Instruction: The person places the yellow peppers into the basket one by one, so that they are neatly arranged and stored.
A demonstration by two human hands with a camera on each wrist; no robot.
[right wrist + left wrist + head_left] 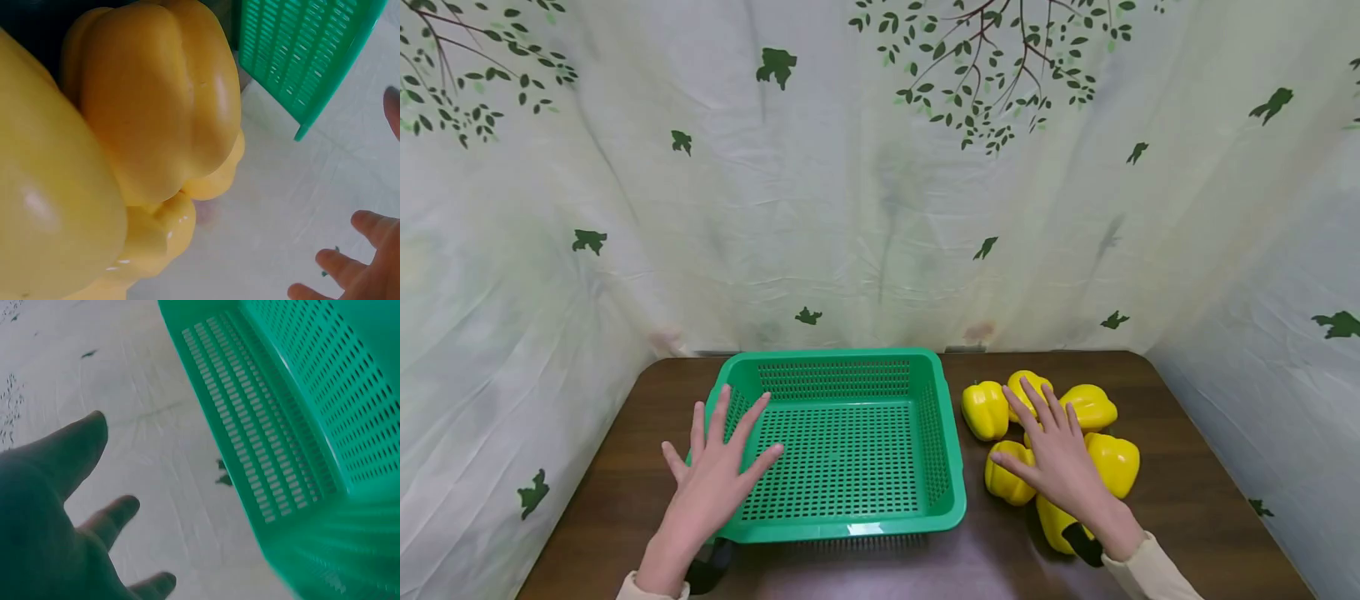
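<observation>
In the head view my left hand (713, 477) hovers by the left side of a green plastic basket (842, 527), its fingers spread and straight. The basket has perforated walls and floor, with nothing in it. My right hand (1060, 462) is spread above a group of yellow bell peppers (985, 411) to the basket's right, partly covering some. It holds nothing. In the right wrist view a large bell pepper (156, 100) stands close to the camera, apart from the fingertips (337, 265). The left wrist view shows the left fingers (115, 519) apart from the basket wall (244, 419).
A dark brown wooden table (1187, 500) bears the basket and peppers. Behind and beside it hangs a pale curtain (880, 208) with printed leaves and branches. Dark wrist straps (1081, 546) sit at both wrists.
</observation>
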